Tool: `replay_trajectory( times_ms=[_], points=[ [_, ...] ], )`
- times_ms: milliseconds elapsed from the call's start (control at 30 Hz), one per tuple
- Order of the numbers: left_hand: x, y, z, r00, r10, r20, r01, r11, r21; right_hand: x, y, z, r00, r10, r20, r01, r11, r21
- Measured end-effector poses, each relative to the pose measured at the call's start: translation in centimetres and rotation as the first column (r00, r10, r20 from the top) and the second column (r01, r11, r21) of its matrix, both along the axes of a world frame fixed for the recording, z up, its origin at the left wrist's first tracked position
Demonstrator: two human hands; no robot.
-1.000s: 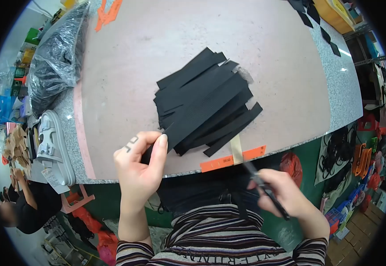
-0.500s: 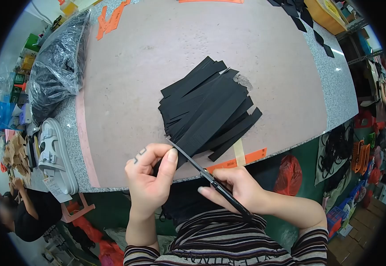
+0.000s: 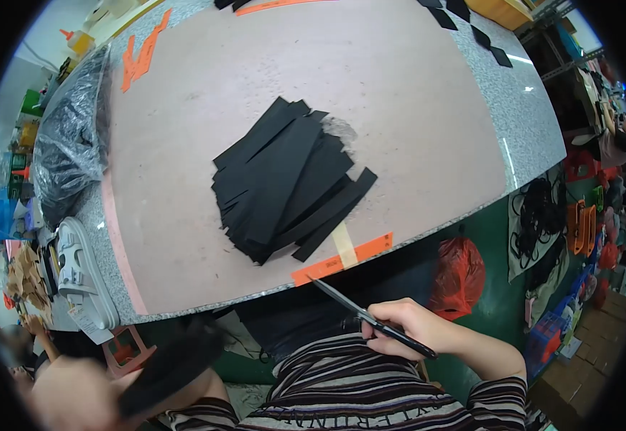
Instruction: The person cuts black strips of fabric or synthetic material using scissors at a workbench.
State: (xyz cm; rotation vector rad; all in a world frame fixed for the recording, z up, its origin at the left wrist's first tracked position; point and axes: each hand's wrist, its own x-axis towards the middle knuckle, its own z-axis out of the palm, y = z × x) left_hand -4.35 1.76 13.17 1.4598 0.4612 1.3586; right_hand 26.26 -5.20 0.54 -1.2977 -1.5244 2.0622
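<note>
My right hand (image 3: 403, 327) is closed around a pair of scissors (image 3: 342, 302) with black handles, held past the table's front edge. Their thin metal blades point up and left towards an orange strip (image 3: 306, 275) at that edge. At the lower left, my left hand (image 3: 76, 395) is smeared by motion. A black fabric strip (image 3: 173, 366) stretches right from its fingers, off the table. On the mat (image 3: 428, 129) lies a loose pile of flat black strips (image 3: 284, 179), overlapping and slanted; neither hand touches it.
A clear plastic bag with dark contents (image 3: 72, 136) lies along the table's left side, with a white sandal (image 3: 83, 273) below it. Black pieces (image 3: 482, 36) are at the far right. A red bag (image 3: 457, 276) hangs below the front edge. Other people work at left and right.
My left hand has moved from the pile down and left with a black strip. The scissors have come away from the pile, down and right. The view has shifted.
</note>
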Motion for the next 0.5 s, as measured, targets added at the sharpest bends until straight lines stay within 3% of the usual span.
replay_trajectory(
  times_ms=[67, 133, 267, 400, 500],
  points=[
    [3.4, 0.1, -4.6, 0.925, 0.078, -0.371, -0.166, 0.963, -0.212, 1.4, -1.2, 0.1, 0.999, -0.026, 0.025, 0.025, 1.0, 0.013],
    [5.9, -0.2, -8.4, 0.87, -0.122, -0.479, -0.137, 0.872, -0.47, 2.4, -2.2, -0.1, 0.998, -0.062, 0.029, 0.06, 0.996, 0.067],
    [8.3, -0.9, -13.3, 0.813, -0.113, -0.571, -0.08, 0.95, -0.302, 3.4, -3.5, -0.2, 0.991, -0.126, 0.054, 0.12, 0.988, 0.097],
    [9.4, -0.6, -13.3, 0.767, -0.097, -0.635, -0.05, 0.976, -0.211, 3.9, -3.7, -0.5, 0.984, -0.124, 0.124, 0.119, 0.992, 0.051],
    [9.7, -0.6, -12.8, 0.735, -0.133, -0.665, -0.063, 0.963, -0.262, 3.7, -4.0, -0.6, 0.973, -0.218, 0.082, 0.215, 0.976, 0.043]
  ],
)
